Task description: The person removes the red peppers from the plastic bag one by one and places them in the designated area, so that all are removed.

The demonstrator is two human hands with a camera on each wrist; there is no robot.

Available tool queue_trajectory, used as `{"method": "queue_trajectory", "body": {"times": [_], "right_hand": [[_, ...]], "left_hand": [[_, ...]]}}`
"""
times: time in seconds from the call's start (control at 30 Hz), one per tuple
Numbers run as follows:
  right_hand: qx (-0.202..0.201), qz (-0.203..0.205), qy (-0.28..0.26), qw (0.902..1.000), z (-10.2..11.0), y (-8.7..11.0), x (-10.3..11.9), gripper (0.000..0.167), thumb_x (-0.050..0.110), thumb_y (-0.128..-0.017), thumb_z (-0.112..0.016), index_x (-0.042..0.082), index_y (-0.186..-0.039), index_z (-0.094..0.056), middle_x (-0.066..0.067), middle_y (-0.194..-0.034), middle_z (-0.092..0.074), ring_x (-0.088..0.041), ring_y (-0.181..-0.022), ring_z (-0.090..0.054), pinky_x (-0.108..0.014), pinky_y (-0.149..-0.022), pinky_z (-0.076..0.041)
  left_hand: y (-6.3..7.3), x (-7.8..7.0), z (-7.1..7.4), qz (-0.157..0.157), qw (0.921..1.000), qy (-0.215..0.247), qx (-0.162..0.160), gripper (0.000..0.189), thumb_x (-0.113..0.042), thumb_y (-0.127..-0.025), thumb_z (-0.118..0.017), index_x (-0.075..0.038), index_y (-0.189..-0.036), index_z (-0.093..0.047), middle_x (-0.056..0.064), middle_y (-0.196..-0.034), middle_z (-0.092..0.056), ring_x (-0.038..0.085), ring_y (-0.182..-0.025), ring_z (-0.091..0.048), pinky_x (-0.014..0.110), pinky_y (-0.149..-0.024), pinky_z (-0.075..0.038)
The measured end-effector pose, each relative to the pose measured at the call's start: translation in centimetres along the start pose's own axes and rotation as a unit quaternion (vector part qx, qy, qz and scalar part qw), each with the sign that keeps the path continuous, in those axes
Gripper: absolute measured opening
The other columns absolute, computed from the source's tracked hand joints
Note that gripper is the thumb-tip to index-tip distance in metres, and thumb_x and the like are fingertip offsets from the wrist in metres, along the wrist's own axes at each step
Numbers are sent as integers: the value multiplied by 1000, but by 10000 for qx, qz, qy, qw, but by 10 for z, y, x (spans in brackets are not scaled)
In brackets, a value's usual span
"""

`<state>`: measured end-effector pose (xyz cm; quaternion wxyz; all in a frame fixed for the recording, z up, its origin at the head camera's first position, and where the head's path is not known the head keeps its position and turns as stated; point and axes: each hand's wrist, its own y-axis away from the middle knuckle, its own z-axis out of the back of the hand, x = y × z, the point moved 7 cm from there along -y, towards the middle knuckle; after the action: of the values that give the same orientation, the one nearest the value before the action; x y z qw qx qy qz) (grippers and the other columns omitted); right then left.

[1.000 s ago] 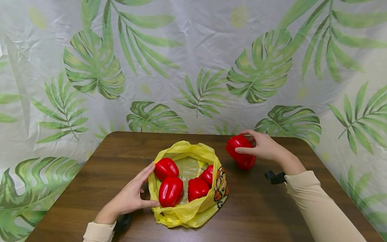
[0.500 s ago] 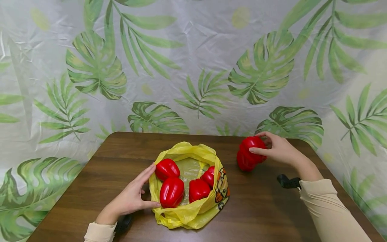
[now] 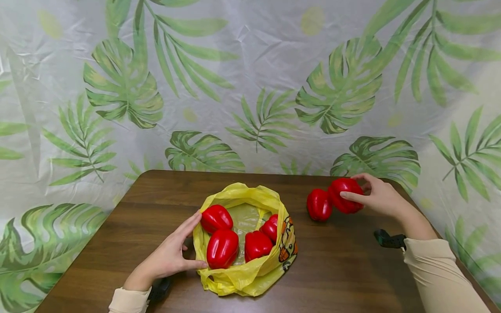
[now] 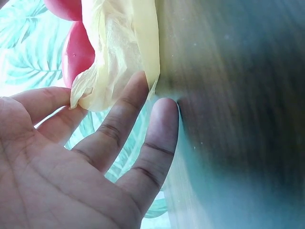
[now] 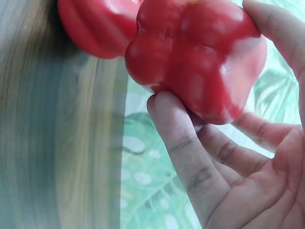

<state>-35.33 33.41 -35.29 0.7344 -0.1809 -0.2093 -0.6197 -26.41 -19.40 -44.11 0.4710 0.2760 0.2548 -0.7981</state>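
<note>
A yellow plastic bag (image 3: 250,278) stands on the table with its mouth wide and several red bell peppers (image 3: 222,248) inside. My left hand (image 3: 168,256) rests against the bag's left rim, fingers spread and fairly straight; its fingertips touch the thin plastic in the left wrist view. At the back right, my right hand (image 3: 377,198) grips another red bell pepper (image 3: 346,195), thumb on one side and fingers on the other. The right wrist view shows this pepper's lobed end (image 5: 190,62) between the fingers. Just left of it, a single red bell pepper (image 3: 318,205) sits on the table.
Dark brown wood covers the table (image 3: 156,204), whose back edge is near a leaf-printed curtain (image 3: 250,87). A cartoon print (image 3: 287,243) marks the bag's right side. Black wrist straps (image 3: 389,239) show at both sleeves.
My right hand has moved to the right with its bell pepper, away from the bag. The pepper formerly behind it now shows fully at its left. My left hand has stayed at the bag.
</note>
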Motion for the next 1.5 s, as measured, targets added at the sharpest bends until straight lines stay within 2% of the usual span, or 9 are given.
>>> {"method": "queue_trajectory", "body": {"times": [0.13, 0.3, 0.73, 0.83, 0.93, 1.13, 1.5], "right_hand": [[12, -72, -42, 10000, -1, 3, -12, 83, 56, -101, -69, -2, -155, -43, -33, -128, -69, -22, -86, -74, -37, -70, -60], [-25, -173, -91, 9998, -2, 6, -27, 81, 54, -102, -68, -4, -153, -42, -32, -124, -71, -22, -78, -73, -35, -68, -60], [-51, -653, -178, 9977, -16, 8, -56, 92, 63, -100, -66, -7, -152, -37, -29, -122, -71, -23, -79, -75, -34, -73, -58], [-68, -740, -119, 9972, -18, 8, -58, 95, 64, -99, -66, -9, -152, -35, -32, -125, -68, -23, -78, -75, -35, -72, -58], [-134, -779, 26, 9969, -20, 8, -57, 97, 66, -99, -65, -10, -151, -35, -37, -129, -65, -29, -85, -74, -40, -75, -60], [-261, -812, 310, 9959, -26, 5, -56, 98, 68, -98, -64, -11, -148, -37, -42, -133, -61, -52, -109, -63, -53, -81, -60], [-264, -851, 354, 9954, -38, 3, -54, 95, 65, -97, -66, -12, -145, -36, -43, -130, -61, -55, -110, -62, -56, -83, -59]], "left_hand": [[0, -2, 0, -16, 10000, 8, -47, 121, -46, -77, -97, -10, -171, -29, 15, -179, -25, 45, -147, -48, 29, -80, -57], [0, -3, 0, -39, 10000, -7, -61, 120, -46, -77, -97, -10, -170, -30, 15, -179, -26, 43, -146, -48, 29, -80, -57], [-2, -2, 1, 11, 10000, -11, -33, 121, -46, -77, -97, -10, -171, -29, 15, -179, -26, 43, -146, -49, 29, -81, -57], [-2, -2, 0, 19, 10000, -19, -23, 121, -46, -77, -97, -10, -171, -29, 15, -179, -26, 43, -146, -48, 29, -81, -57], [-3, -2, 0, 12, 10000, -25, -22, 121, -46, -77, -96, -10, -171, -29, 15, -179, -26, 44, -146, -48, 29, -81, -57], [-2, -1, 1, 9, 10000, -30, -44, 120, -46, -77, -97, -9, -170, -30, 15, -178, -26, 43, -145, -49, 29, -81, -56], [-1, -1, 0, 40, 10000, -58, -15, 121, -47, -77, -96, -10, -171, -29, 15, -179, -25, 43, -146, -48, 29, -81, -57]]}}
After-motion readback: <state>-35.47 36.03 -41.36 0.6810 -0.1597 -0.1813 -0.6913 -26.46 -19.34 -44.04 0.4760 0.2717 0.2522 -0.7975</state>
